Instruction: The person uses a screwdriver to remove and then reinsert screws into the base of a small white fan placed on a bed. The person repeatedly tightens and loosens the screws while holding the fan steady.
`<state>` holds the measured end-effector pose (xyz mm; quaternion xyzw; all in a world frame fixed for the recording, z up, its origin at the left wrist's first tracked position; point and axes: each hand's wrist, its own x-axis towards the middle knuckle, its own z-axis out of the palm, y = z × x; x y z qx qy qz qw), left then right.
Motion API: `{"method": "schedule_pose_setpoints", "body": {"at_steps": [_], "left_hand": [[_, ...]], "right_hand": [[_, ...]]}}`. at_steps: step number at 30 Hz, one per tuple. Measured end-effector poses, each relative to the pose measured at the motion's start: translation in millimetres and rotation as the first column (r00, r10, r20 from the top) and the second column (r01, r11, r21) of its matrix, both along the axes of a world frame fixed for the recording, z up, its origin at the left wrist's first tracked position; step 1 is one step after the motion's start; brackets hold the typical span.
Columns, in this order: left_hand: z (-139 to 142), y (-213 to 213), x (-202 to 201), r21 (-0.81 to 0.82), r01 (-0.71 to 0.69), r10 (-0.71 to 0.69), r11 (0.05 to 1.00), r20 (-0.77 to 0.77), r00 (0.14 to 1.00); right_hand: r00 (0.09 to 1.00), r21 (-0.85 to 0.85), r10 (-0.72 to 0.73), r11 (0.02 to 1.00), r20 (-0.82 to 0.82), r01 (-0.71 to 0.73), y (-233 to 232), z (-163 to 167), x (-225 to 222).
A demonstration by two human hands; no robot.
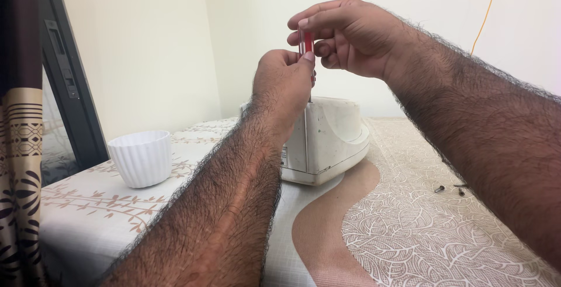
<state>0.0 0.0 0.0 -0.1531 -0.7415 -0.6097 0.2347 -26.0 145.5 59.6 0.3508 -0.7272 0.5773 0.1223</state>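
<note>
A screwdriver (305, 42) with a clear red plastic handle is held upright above a white plastic appliance (325, 141), its thin metal shaft pointing down towards the top of the casing, where the tip is hidden behind the left hand. The handle's top end is pinched by the right hand (349, 37), whose thumb and curled fingers are closed around it. The left hand (284, 85) is closed as a loose fist lower on the tool, with the thumb pressed against the handle; how much of the shaft is gripped cannot be told. The appliance is a smooth, rounded, off-white housing with a wider base, and it is stood on a table (327, 246) that is covered by a cloth printed with a fine leaf pattern and a broad, plain brown curve. A few small dark screws (450, 189) are laid on the cloth to the right of the appliance, near the right forearm. A white ribbed pot (141, 158), round and tapered towards its base, is set well apart to the left. A patterned curtain (20, 147) is hung at the far left beside a dark window frame (70, 77).
</note>
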Motion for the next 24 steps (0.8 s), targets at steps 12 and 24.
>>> {"method": "schedule_pose_setpoints", "body": {"at_steps": [12, 24], "left_hand": [[0.1, 5.6, -96.5, -0.024, 0.121, -0.120, 0.992, 0.041, 0.992], [-5.6, 1.2, -178.3, -0.021, 0.157, -0.157, 0.987, 0.000, 0.988]], "right_hand": [[0.993, -0.101, -0.097, 0.989, 0.068, 0.103, -1.8, -8.9, -91.0], [0.959, -0.093, -0.283, 0.955, 0.013, 0.283, -19.6, -14.4, -142.8]]}}
